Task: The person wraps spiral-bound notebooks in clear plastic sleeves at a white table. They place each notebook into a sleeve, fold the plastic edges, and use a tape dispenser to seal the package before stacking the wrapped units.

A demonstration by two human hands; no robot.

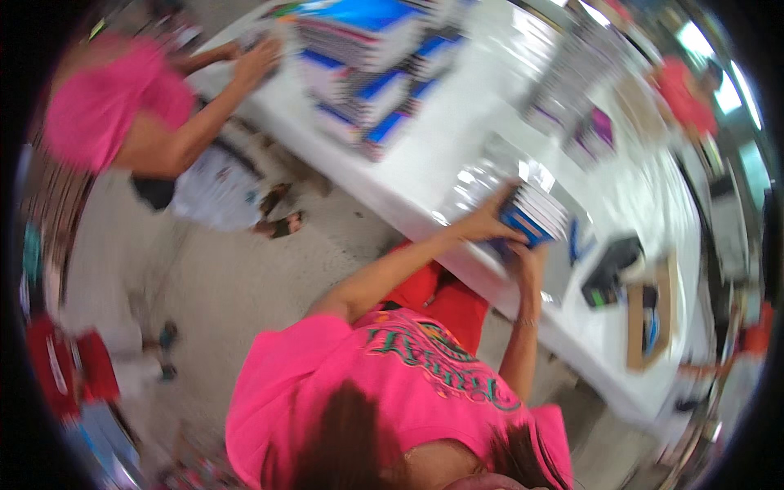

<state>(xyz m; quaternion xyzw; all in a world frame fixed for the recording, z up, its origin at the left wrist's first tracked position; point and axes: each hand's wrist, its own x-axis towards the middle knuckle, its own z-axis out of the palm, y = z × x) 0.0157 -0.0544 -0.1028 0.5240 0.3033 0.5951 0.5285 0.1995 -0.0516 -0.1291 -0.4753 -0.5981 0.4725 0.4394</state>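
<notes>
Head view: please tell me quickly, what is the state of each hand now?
Left hand: closed on the blue-and-white stack, at its left side.
Right hand: at the stack's near side; open or closed cannot be told.

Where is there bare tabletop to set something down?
Bare white tabletop shows between the tall stack and the clear plastic, and a smaller patch between the cardboard tray and near edge. It is crowded around the right hand: blue bundle, black object.
</notes>
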